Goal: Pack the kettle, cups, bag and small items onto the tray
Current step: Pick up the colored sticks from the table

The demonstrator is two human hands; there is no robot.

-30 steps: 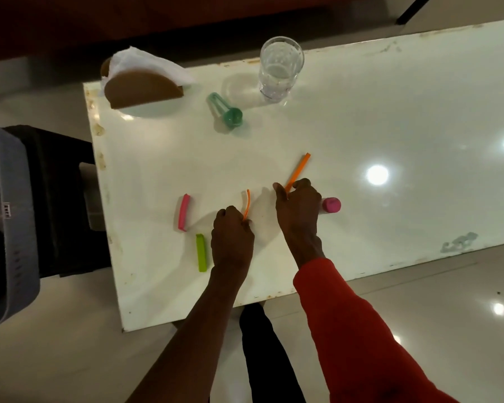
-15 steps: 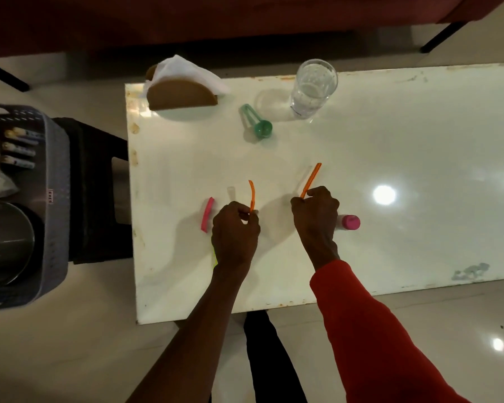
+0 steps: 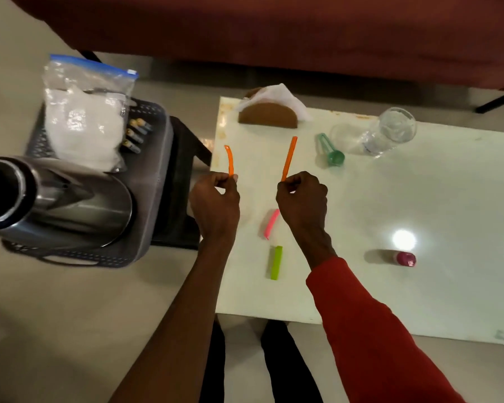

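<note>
While hands (image 3: 216,205) pinch orange strips (image 3: 289,158)

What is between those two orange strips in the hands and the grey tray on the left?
Nothing visible blocks them. The left hand and right hand hold the orange strips in the air; only a gap separates them from the tray.

No legible text, labels or numbers anywhere; faint print on the clear glass (image 3: 390,132) at the table's far edge is too blurred to read
</note>
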